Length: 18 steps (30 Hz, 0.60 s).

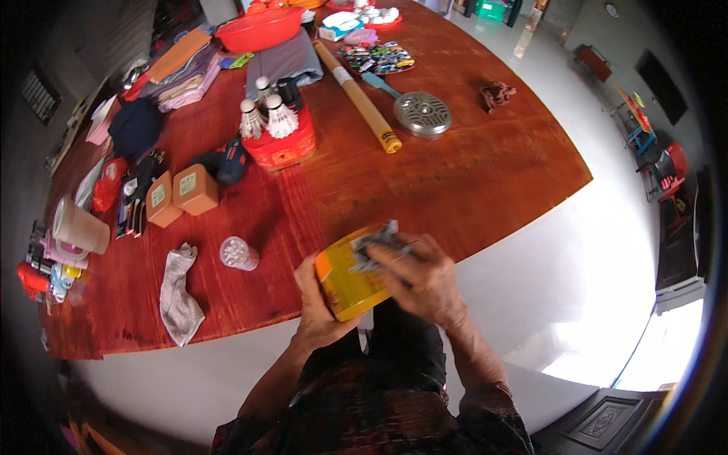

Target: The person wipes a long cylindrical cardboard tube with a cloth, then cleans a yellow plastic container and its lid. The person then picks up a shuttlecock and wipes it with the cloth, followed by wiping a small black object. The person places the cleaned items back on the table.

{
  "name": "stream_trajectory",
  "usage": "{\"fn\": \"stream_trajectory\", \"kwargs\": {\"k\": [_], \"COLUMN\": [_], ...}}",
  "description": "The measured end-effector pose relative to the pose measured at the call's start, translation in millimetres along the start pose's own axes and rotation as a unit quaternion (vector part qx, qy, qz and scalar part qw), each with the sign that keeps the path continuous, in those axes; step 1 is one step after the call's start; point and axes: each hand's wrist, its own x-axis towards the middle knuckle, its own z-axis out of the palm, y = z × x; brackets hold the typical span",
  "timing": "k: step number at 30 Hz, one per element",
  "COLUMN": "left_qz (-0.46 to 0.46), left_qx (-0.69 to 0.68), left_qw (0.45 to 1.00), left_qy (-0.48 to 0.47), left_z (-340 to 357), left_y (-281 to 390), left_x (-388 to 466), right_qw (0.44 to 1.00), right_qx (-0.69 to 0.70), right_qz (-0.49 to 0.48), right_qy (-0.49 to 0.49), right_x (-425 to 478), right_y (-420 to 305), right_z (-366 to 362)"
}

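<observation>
A yellow container (352,290) with an orange patch is held above the table's near edge, tilted. My left hand (319,307) grips its left side and lower edge. My right hand (421,278) presses a crumpled grey cloth (369,244) against the container's upper right; the cloth is a little blurred. To the left of the container, a clear cup of cotton swabs (239,253) stands on the red-brown wooden table (455,193). Farther left lies a grey towel (180,296), close to the table edge.
Two orange boxes (194,190), a red tin with shuttlecocks (281,142) and a long brown roll (358,96) occupy the middle. Beyond are a round metal lid (422,114), a brown crumpled cloth (496,95) and a red basin (260,31). A plastic pitcher (81,226) is at far left.
</observation>
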Motion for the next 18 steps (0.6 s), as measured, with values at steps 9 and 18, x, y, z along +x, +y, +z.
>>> {"fn": "stream_trajectory", "kwargs": {"k": [9,18], "left_qz": [0.004,-0.026], "left_qx": [0.230,0.047], "left_qw": [0.973,0.998], "left_qy": [0.000,-0.018], "left_z": [-15.0,-4.2], "left_y": [39.3,30.3], "left_x": [6.2,17.7], "right_qw": [0.989,0.999], "right_qx": [-0.086,-0.026], "right_qz": [-0.104,0.015], "right_qy": [-0.061,-0.013], "right_x": [2.9,12.0], "right_y": [-26.9,-4.2], "right_z": [9.9,5.5]}}
